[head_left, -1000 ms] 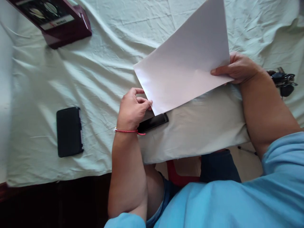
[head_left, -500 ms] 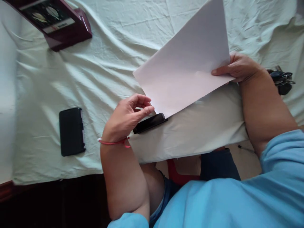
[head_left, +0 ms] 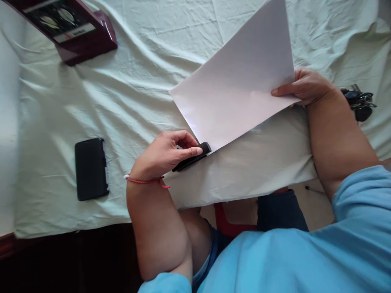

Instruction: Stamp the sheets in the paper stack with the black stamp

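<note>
A black stapler (head_left: 205, 148) lies on the cloth near the table's front edge, with the corner of the white paper (head_left: 241, 81) at its front end. My left hand (head_left: 174, 152), with a red string at the wrist, is closed on the stapler, thumb and fingers gripping its upper part. The palm and fingers hide some of the stapler's back. The paper's right edge is pinched in my right hand (head_left: 305, 86), thumb on top and the other fingers beneath. The paper slants across the cloth, partly raised on the right.
A black phone or phone case (head_left: 91, 169) lies to the left. A dark red stand (head_left: 87, 40) with a picture panel is at the upper left. Keys (head_left: 360, 101) lie beyond my right forearm. A wrinkled pale green cloth (head_left: 134, 89) covers the table.
My left hand has come down from just above the stapler and taken hold of it. The stapler's front now overlaps the paper corner. My right hand keeps its grip on the paper.
</note>
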A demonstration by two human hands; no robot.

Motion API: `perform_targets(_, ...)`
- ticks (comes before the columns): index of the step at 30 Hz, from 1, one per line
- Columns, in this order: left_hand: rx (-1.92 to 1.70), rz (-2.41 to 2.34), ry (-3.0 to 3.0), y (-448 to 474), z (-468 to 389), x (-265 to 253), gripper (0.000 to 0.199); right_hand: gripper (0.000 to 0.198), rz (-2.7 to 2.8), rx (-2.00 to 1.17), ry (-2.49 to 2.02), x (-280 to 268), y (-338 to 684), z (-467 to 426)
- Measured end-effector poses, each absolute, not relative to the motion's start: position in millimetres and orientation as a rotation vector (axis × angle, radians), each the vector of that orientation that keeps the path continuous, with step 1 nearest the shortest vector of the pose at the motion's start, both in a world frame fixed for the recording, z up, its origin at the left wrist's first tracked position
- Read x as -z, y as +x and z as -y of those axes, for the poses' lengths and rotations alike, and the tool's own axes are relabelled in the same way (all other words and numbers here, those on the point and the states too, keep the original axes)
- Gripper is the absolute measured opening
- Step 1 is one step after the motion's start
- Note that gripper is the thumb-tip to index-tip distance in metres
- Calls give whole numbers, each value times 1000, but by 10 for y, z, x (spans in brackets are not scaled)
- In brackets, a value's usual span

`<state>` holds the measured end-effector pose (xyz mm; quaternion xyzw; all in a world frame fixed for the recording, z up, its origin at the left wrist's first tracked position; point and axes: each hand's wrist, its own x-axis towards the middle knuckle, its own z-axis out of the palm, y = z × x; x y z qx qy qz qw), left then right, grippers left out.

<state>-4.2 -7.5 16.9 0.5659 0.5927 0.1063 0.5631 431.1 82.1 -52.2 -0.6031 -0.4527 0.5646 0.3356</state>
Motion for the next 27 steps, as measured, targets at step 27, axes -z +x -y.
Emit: perform_targets(27,-236,-1283,1390,-71,31,-23,37,29,1084,-1476,-1532,520,4248,-825)
